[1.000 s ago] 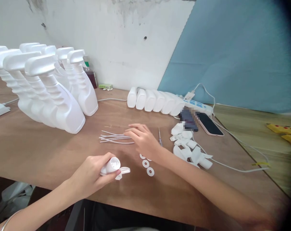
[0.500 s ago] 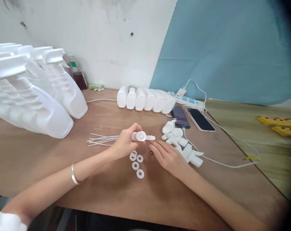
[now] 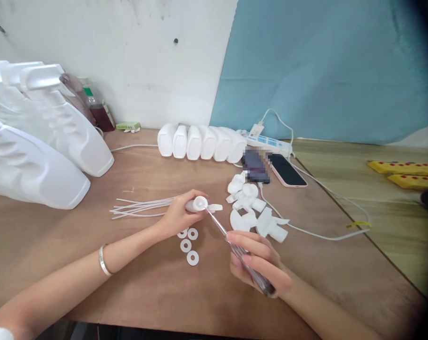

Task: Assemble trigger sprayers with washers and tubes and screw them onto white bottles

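Note:
My left hand [image 3: 181, 213] is closed around a white spray trigger head [image 3: 200, 203], its round open end turned toward me. In my right hand [image 3: 259, 259] is a screwdriver [image 3: 249, 268] with a clear handle and dark end. Its thin metal shaft slants up to the left, and the tip is at the rim of the spray head's opening; whether it goes inside I cannot tell. Several white ring washers [image 3: 192, 258] lie below my left hand. Thin white dip tubes [image 3: 139, 208] extend to its left, their right ends hidden behind the hand.
More white spray heads [image 3: 245, 198] lie in a pile right of centre. White bottles [image 3: 194, 142] lie in a row by the wall; bottles with triggers [image 3: 65, 132] stand left. Two phones [image 3: 287, 170], a power strip [image 3: 270, 142] and a cable [image 3: 316, 236] are at the right.
My right hand has taken up the screwdriver from the table and brought its tip to the spray head in my left hand. The view has shifted slightly right.

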`<move>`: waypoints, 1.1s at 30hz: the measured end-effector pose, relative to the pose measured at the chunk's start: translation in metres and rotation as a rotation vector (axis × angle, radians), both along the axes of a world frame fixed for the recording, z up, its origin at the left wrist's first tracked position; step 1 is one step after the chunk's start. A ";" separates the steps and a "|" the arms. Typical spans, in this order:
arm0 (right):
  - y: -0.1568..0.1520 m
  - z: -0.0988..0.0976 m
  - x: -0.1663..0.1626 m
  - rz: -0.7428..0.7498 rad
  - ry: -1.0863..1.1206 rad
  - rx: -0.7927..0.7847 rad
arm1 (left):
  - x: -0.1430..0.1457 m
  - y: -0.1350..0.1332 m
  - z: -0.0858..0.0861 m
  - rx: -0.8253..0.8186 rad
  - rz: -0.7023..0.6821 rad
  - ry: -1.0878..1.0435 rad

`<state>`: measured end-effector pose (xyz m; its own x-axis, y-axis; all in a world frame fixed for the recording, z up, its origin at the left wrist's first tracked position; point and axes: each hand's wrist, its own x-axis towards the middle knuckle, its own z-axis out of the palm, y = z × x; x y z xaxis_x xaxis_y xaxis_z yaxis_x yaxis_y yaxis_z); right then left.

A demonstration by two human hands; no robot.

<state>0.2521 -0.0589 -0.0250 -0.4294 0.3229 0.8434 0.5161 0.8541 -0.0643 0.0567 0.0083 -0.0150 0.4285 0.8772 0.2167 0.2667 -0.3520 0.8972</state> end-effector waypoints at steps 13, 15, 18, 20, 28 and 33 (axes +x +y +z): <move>0.008 0.021 -0.007 0.007 0.052 -0.050 | 0.000 0.000 -0.005 0.112 -0.061 0.052; 0.008 0.021 -0.007 -0.009 0.028 -0.024 | 0.000 0.000 -0.006 0.124 -0.064 0.064; 0.006 0.022 -0.008 -0.005 0.026 -0.017 | -0.001 -0.001 -0.009 0.175 -0.079 0.078; 0.002 0.023 -0.010 0.001 0.067 -0.059 | -0.001 -0.002 -0.010 0.238 -0.108 0.094; 0.005 0.028 -0.009 -0.026 0.369 -0.359 | -0.002 -0.003 -0.012 0.360 -0.145 0.113; 0.006 0.022 -0.009 0.020 0.328 -0.331 | -0.001 -0.003 -0.013 0.331 -0.126 0.119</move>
